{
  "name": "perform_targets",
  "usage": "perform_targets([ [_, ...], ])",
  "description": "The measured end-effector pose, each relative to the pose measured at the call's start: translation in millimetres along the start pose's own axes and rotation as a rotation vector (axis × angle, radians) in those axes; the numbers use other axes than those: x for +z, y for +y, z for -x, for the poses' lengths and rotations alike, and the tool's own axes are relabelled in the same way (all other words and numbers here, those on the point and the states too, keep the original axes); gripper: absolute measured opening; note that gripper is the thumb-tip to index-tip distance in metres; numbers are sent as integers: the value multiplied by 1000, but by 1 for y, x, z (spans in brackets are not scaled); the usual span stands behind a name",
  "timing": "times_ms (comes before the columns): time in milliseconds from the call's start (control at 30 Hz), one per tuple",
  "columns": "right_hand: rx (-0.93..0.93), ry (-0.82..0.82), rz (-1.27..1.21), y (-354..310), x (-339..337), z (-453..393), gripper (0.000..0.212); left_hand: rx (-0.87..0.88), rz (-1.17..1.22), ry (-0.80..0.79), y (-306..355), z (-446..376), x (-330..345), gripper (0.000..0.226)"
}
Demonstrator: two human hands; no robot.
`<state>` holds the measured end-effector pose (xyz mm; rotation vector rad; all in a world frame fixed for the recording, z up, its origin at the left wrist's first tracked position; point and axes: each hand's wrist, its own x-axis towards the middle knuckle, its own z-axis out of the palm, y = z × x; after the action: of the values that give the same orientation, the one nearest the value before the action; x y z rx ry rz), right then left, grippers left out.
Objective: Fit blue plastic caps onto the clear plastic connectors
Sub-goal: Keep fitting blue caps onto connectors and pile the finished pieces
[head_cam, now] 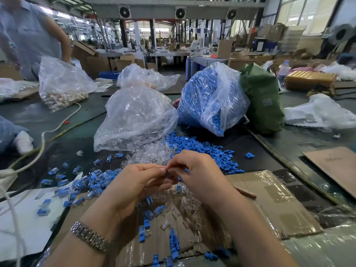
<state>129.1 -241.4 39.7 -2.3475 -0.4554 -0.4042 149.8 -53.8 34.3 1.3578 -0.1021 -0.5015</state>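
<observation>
Nearest me, finished capped connectors (174, 245) lay scattered on the taped cardboard sheet (269, 205). Above it my left hand (134, 182) and right hand (194, 170) met fingertip to fingertip, each pinching something small; I took it for a clear connector and a blue cap, though the pieces were mostly hidden and blurred. Beyond the hands sat the loose pile of clear connectors (152, 153) and the heap of blue caps (208, 151), then their two bags on the bench (57, 120). A skewed press could jam the cap, or a slipped pinch drop it among the finished ones.
</observation>
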Motion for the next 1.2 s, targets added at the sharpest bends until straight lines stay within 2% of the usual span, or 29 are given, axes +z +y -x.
perform_targets([
  [100, 53, 8, -7, -1, -2, 0, 6, 32, -15, -122, 3, 3, -4, 32],
  [267, 151, -12, -257, -1, -7, 1, 4, 107, -22, -4, 1, 4, 0, 20],
  [600, 18, -36, -177, -4, -10, 3, 6, 205, -60, 9, 2, 8, 5, 20],
  [833, 120, -33, -257, -3, -18, 4, 5, 229, -54, -2, 2, 7, 5, 23],
  [867, 168, -15, -208, -1, -21, 4, 7, 232, -55, -8, 2, 7, 5, 23],
  [933, 327, -43, 53, 5, -27, 6, 17, 242, -66, -2, 0, 7, 5, 20],
  [1033, 621, -238, 493, 12, -30, 12, 43, 252, -80, 11, -1, 6, 3, 19],
  [1100, 685, -312, 545, 14, -30, 14, 41, 246, -74, 12, 0, 5, 3, 19],
  [1200, 664, -380, 525, 9, -29, 15, 40, 241, -63, 15, 0, 4, 2, 18],
])
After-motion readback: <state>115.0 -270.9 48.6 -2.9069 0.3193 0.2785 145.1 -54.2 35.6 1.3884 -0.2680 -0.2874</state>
